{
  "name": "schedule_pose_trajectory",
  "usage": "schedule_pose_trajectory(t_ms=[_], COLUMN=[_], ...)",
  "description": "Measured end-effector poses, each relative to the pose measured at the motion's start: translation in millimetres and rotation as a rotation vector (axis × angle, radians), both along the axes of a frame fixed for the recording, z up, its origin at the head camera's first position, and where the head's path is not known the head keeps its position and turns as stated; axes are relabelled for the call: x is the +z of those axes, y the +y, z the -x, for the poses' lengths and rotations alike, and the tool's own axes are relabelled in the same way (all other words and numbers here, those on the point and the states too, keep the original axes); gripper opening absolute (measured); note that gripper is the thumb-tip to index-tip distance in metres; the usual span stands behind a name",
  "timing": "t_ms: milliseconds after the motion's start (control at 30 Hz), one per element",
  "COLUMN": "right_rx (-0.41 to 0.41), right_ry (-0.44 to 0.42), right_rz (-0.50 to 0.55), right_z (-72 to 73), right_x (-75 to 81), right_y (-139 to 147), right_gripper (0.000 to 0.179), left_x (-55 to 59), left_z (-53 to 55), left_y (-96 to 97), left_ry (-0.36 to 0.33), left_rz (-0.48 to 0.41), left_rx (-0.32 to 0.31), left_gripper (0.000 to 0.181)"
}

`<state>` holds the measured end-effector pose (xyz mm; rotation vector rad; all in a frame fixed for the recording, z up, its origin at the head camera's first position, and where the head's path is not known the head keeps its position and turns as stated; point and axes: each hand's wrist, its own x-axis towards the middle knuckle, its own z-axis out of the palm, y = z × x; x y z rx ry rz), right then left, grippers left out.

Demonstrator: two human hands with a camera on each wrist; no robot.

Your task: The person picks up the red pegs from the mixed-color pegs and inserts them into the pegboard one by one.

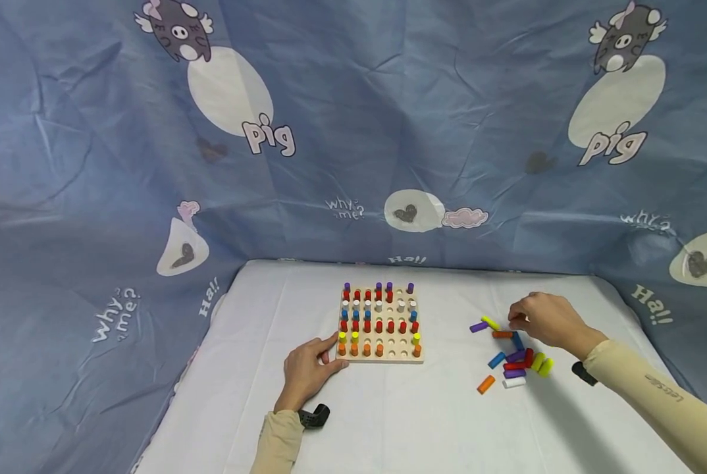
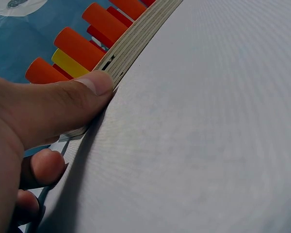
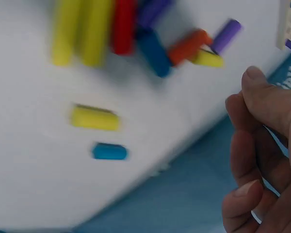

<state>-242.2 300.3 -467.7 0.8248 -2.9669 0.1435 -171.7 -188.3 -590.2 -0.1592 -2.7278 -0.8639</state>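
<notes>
A wooden pegboard point(image 1: 383, 359) stands on the white table with rows of orange, yellow, red, blue, white and purple pegs upright in its holes; some holes in it are bare. My left hand point(image 1: 307, 372) grips its near left corner, the thumb point(image 2: 82, 94) pressed along the front edge below an orange peg point(image 2: 77, 47). On the right, my right hand point(image 1: 546, 319) hovers over the far side of a loose pile of pegs. Its fingers are loosely bent, thumb close to the forefinger, and no peg shows between them. Near it lie an orange peg point(image 1: 503, 334) and a yellow peg point(image 1: 491, 322).
Loose pegs are scattered at the right, among them a white peg point(image 1: 514, 382) and an orange peg point(image 1: 486, 384) nearest me. A yellow peg point(image 3: 94, 118) and a blue peg point(image 3: 110, 151) lie apart from the pile. A blue printed cloth point(image 1: 413, 131) hangs behind the table.
</notes>
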Motion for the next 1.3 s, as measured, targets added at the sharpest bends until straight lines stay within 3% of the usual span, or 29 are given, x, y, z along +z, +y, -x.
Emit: schedule_pose_trajectory(t_ms=[200, 333, 767, 1300], right_rx=[-0.089, -0.142, -0.183, -0.211], right_ry=[-0.151, -0.207, -0.16, -0.251], right_rz=[-0.008, -0.014, 0.015, 0.054], right_z=[-20.3, -30.2, -38.5, -38.3], right_x=[-22.2, -33.0, -44.8, -48.5], right_y=[18.1, 24.3, 30.2, 30.7], right_gripper=[0.015, 0.023, 0.022, 0.027], left_x=[0.0, -1.0, 0.2, -4.2], left_z=[-0.2, -0.3, 0.7, -0.6], left_y=[0.1, -0.8, -1.1, 0.2], left_ry=[0.001, 0.001, 0.021, 0.023], left_rz=[-0.004, -0.006, -0.01, -0.001], left_rx=[0.006, 0.012, 0.008, 0.009], left_gripper=[0.064, 0.064, 0.064, 0.064])
